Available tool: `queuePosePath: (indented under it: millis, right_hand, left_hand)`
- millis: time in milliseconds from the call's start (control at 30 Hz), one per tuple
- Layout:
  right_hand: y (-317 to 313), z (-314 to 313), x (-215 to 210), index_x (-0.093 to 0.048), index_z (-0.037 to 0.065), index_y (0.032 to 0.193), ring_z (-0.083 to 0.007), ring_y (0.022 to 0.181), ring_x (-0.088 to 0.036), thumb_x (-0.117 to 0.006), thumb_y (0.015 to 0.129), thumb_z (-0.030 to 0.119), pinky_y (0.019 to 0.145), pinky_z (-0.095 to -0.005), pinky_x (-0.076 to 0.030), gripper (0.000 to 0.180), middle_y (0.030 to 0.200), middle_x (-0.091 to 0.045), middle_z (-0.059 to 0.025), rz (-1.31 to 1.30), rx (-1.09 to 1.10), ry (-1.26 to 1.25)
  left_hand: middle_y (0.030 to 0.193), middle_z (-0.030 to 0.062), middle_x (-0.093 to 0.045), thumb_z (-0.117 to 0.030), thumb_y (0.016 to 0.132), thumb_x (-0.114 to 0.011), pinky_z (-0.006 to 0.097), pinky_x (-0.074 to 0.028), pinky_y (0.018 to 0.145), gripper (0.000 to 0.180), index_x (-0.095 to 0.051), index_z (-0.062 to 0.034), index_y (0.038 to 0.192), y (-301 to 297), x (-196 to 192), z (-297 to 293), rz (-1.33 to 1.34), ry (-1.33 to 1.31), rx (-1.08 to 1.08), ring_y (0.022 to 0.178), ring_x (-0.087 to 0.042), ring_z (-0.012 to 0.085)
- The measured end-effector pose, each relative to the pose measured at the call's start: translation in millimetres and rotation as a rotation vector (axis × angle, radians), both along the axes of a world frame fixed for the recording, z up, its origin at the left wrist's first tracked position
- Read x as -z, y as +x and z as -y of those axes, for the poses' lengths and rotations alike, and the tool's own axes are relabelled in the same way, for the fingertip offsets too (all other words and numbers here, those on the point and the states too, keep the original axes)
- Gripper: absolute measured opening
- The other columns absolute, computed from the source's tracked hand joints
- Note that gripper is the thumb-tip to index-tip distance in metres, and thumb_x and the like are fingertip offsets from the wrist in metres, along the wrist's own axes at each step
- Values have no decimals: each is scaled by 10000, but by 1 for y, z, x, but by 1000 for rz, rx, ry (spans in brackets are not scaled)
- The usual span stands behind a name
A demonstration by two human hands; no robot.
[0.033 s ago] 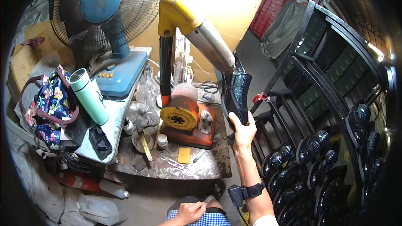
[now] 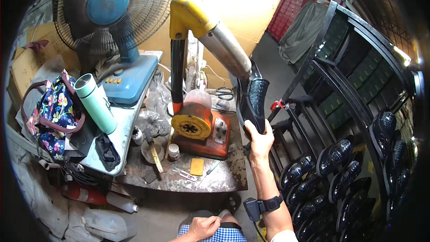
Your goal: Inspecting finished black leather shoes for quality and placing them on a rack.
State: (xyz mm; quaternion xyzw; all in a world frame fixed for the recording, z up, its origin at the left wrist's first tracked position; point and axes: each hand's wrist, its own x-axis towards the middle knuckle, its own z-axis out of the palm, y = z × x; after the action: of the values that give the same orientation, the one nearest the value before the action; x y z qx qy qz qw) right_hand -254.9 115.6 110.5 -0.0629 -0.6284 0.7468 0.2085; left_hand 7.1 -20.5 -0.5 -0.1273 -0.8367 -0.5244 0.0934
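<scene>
My right hand [image 2: 259, 142] grips the lower end of a black shoe [image 2: 259, 101] with a shiny, textured upper, thumb and fingers wrapped round it. The shoe stands nearly upright against the open end of a metal nozzle [image 2: 227, 50]. That nozzle slants down from a yellow elbow pipe on an orange blower machine [image 2: 207, 130]. Low in the middle, my left hand [image 2: 204, 227] rests on my lap over blue checked cloth, fingers curled closed; whatever may be inside them is hidden.
A rack [image 2: 309, 107] at right carries several glossy black shoes [image 2: 335, 156]. Scissors [image 2: 224, 93], a small white jar [image 2: 174, 151] and a yellow block [image 2: 196, 166] lie on the worn bench. At left are a fan [image 2: 107, 3], a mint-green bottle [image 2: 95, 104] and a flowered bag [image 2: 53, 115].
</scene>
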Motion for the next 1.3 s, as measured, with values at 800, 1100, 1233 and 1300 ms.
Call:
queuePosePath:
  millis: [800,1100,1233,1300]
  right_hand:
    - [271,-130,41,-368,-53,1314,-215,1182,-461,-859,448,106,1040,-327,-305,1008,1265,-486,-135,261,-413,180]
    - [295,-159,36,-157,68,1430,-234,1186,-460,-891,434,110,1005,-336,-353,1238,1340,-415,-177,285,-683,114]
    - [282,-153,42,-152,23,1418,-219,1112,-502,-723,740,264,901,-290,-413,918,1399,-336,-162,151,-390,-222]
    - [273,-147,48,-183,29,1411,-225,1175,-446,-581,859,345,951,-346,-386,750,1390,-345,-151,70,-215,-63]
  left_hand:
    - [885,165,-617,-473,914,-389,248,-499,486,572,-439,3,1228,-36,-28,28,837,852,-1,625,-630,204]
    - [1180,139,-558,-575,855,-428,593,-490,739,629,-462,-100,1265,-35,-81,27,1167,1068,197,1030,-575,308]
    - [1103,114,-600,-511,865,-440,578,-504,726,532,-514,-113,1211,-37,-89,12,998,1205,-34,991,-595,287]
    - [1102,125,-611,-556,860,-372,593,-493,723,572,-532,-120,1193,-47,-96,2,941,1223,-133,959,-614,308]
